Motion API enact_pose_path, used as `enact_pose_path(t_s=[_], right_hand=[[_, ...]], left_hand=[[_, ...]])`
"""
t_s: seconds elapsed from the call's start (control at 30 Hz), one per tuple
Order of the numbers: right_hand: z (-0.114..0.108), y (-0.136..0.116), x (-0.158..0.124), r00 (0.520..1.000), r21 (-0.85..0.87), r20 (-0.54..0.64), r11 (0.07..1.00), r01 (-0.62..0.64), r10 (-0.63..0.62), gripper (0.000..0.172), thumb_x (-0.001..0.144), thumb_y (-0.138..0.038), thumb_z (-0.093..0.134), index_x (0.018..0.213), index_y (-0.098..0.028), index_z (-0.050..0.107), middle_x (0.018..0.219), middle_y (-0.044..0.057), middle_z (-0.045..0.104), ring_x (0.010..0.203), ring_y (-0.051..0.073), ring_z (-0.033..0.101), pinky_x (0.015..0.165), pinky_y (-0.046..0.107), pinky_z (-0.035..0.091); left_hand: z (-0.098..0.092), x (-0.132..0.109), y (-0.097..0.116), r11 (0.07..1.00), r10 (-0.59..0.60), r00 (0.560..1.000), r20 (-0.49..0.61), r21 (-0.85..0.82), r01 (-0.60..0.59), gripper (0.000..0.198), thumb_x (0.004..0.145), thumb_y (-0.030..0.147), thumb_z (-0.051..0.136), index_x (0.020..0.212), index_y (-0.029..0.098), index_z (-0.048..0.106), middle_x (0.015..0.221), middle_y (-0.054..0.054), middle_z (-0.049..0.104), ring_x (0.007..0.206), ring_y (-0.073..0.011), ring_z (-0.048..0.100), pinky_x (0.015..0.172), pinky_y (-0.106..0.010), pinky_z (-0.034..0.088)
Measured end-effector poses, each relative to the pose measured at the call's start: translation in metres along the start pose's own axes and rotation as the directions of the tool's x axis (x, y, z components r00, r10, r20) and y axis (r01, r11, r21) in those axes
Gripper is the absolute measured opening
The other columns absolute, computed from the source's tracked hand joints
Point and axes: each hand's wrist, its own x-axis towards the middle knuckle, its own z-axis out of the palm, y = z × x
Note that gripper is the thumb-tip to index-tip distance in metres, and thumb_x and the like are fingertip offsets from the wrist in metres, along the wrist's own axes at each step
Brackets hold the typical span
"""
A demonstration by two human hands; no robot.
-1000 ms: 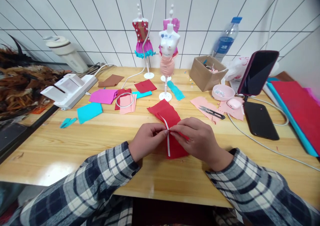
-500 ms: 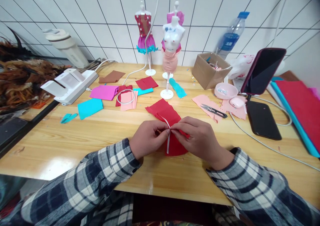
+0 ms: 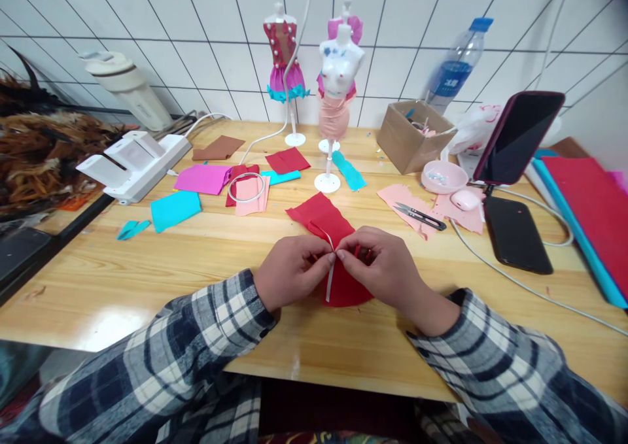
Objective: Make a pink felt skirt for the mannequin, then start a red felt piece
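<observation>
My left hand (image 3: 293, 269) and my right hand (image 3: 387, 266) meet over a piece of red crepe paper (image 3: 348, 290) on the table. Thumbs and forefingers of both are pinched tip to tip on a narrow white strip (image 3: 330, 286) that looks like tape. Its lower end lies straight down the red paper, and its upper end curls away beyond my fingertips. What exactly sits between the fingertips is too small to make out fully. Behind the paper stands a small white mannequin (image 3: 339, 71) with a pink wrapped skirt.
Thread snips (image 3: 419, 216) lie on pink scraps at right, near a pink bowl (image 3: 444, 177) of beads. Further right are a dark phone (image 3: 519, 236) and a propped phone (image 3: 521, 136). A cardboard box (image 3: 409, 136) stands behind. Coloured paper pieces (image 3: 175, 211) and a power strip (image 3: 147, 172) occupy the left.
The fingers of my right hand have shifted slightly and bent more at the pinch. My left hand stays almost where it was, and the paper has barely moved.
</observation>
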Motion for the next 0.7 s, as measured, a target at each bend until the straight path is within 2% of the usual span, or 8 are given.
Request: enact_pose_path(t_s=[0.2, 0.5, 0.7], right_hand=[[0.0018, -0.0032, -0.0042, 1.0, 0.006, -0.007, 1.0, 0.025, -0.025, 0.007, 0.082, -0.016, 0.064, 0.082, -0.019, 0.07, 0.075, 0.0, 0.067, 0.065, 0.012, 0.058, 0.058, 0.024, 0.044], [0.0043, 0.0006, -0.0069, 0.994, -0.049, -0.02, 0.994, 0.102, -0.103, 0.006, 0.083, -0.018, 0.065, 0.083, -0.02, 0.071, 0.077, 0.001, 0.069, 0.068, 0.012, 0.06, 0.061, 0.025, 0.046], [0.0035, 0.0024, -0.0086, 0.985, -0.111, -0.043, 0.981, 0.159, -0.165, 0.007, 0.085, -0.021, 0.064, 0.088, -0.021, 0.071, 0.081, 0.001, 0.07, 0.074, 0.014, 0.063, 0.066, 0.026, 0.049]], left_hand=[[-0.0002, -0.0001, 0.0004, 0.999, -0.02, 0.999, -0.033, -0.038, 0.018, 0.025, 0.086, 0.024, 0.051, 0.063, 0.015, 0.06, 0.059, 0.002, 0.054, 0.058, -0.0107, 0.049, 0.057, -0.022, 0.036], [0.002, 0.0015, -0.0011, 0.998, -0.057, 0.998, -0.022, -0.039, 0.057, 0.025, 0.078, 0.019, 0.048, 0.054, 0.016, 0.047, 0.054, 0.004, 0.043, 0.054, -0.0091, 0.04, 0.054, -0.023, 0.031], [0.0016, 0.0033, 0.0002, 0.996, -0.077, 0.997, 0.008, -0.05, 0.077, 0.027, 0.081, 0.022, 0.045, 0.054, 0.017, 0.043, 0.055, 0.004, 0.04, 0.055, -0.0101, 0.04, 0.054, -0.023, 0.031]])
